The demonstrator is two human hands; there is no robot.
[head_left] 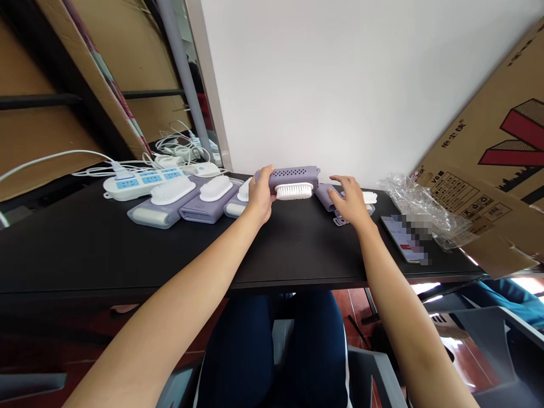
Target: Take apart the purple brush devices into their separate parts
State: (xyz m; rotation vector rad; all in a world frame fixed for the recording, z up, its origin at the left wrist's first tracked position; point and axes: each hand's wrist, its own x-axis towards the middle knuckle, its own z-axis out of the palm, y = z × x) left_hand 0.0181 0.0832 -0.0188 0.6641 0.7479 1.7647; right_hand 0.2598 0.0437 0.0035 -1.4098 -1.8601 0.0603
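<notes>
My left hand is closed around the left end of a purple brush with white bristles pointing down, held just above the black table. My right hand rests on a second purple brush piece lying on the table, fingers curled over it near a white bristle part. A small purple clip lies by my right wrist.
Three purple-and-white brushes lie in a row at the left, behind them a white power strip with cables. A phone, crumpled clear plastic and a large cardboard box sit at the right. A white wall stands behind.
</notes>
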